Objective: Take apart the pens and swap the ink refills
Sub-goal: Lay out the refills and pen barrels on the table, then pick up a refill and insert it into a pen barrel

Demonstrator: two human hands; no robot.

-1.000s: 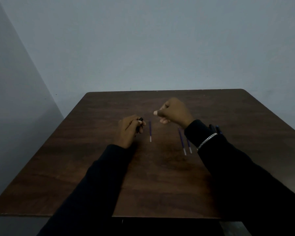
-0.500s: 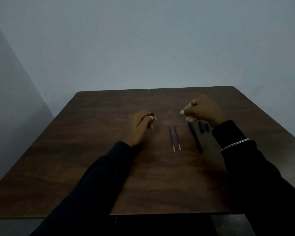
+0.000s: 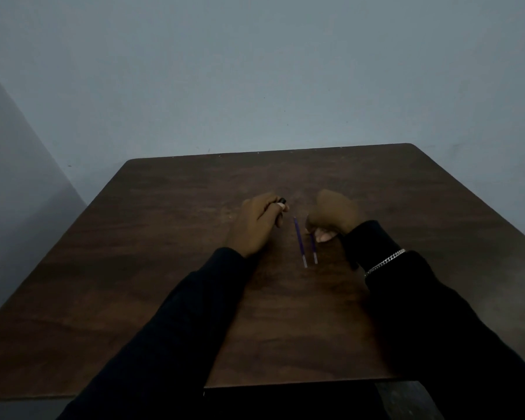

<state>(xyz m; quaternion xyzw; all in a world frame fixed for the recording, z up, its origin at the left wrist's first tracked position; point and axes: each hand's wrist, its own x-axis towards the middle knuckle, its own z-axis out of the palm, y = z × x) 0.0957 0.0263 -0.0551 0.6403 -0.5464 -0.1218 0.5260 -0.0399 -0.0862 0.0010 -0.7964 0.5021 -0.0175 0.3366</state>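
Two thin purple ink refills lie side by side on the dark wooden table (image 3: 164,268). The left refill (image 3: 299,242) lies free. My right hand (image 3: 331,216) is over the top of the right refill (image 3: 313,248), fingertips pinched at it. My left hand (image 3: 258,225) rests on the table to the left of the refills, closed around a black pen barrel (image 3: 282,201) whose end sticks out past my thumb. The other pen parts seen earlier are hidden behind my right hand and sleeve.
The table stands against a plain grey wall, with a corner at the left. My dark sleeves cross its near half, and a silver bracelet (image 3: 385,262) sits on my right wrist.
My right hand has come down and left from above the pen parts onto the right refill. My left hand has kept its hold on the barrel. The camera view has shifted.
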